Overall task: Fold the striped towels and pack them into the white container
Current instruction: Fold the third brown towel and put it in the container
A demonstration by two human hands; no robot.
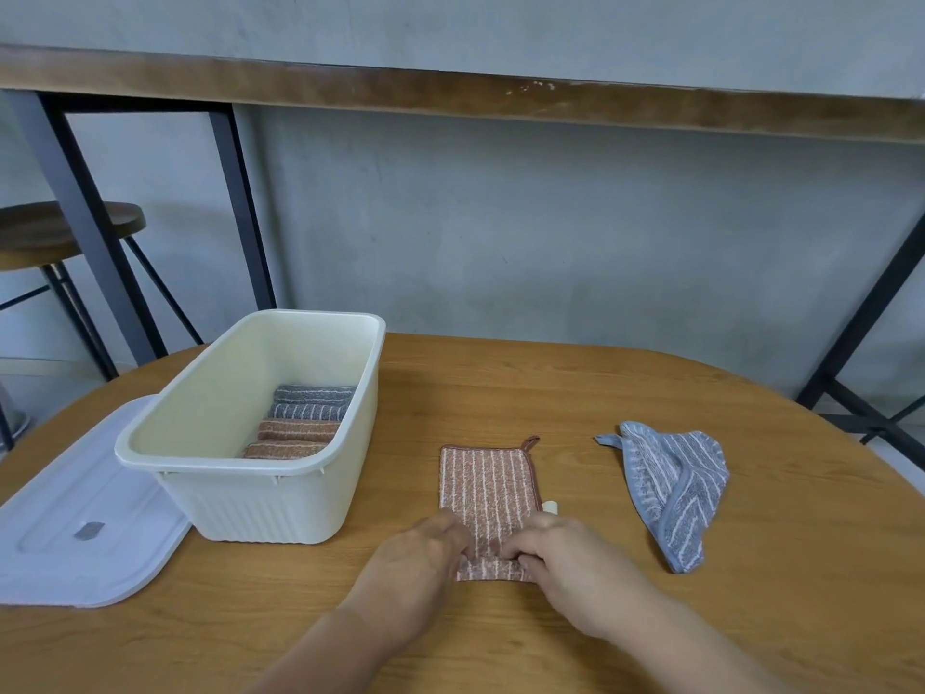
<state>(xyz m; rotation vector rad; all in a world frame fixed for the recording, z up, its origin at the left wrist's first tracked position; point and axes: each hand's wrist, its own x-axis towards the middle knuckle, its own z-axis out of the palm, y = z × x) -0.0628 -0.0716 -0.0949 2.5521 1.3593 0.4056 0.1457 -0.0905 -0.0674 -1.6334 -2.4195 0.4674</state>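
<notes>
Hands worked the near end of the orange towel [488,493], which lay flat as a narrow strip at table [550,393] centre, loop at its 1 o'clock corner, white tag at its 4 o'clock edge. Left hand [420,553] curled its fingers on the towel's near-left corner, pinching the near edge; right hand [555,553] pinched the near-right corner, fingertips tucked on the raised fold. Near edge looked lifted off the table, partly rolled over. Container [240,498] stood at 9 o'clock from the towel, upright, just beside it but not touching. Inside, against its right wall, four folded towels lay in a row: two grey [313,402] at the far side, two orange [295,438] nearer. Lid [85,533] lay flat at the container's 8 o'clock, tucked partly under its base. Blue towel [670,488] lay crumpled at 3 o'clock from the orange towel, well apart, loop sticking out at its 10 o'clock. Stool [60,232] stood off-table at 10 o'clock.
</notes>
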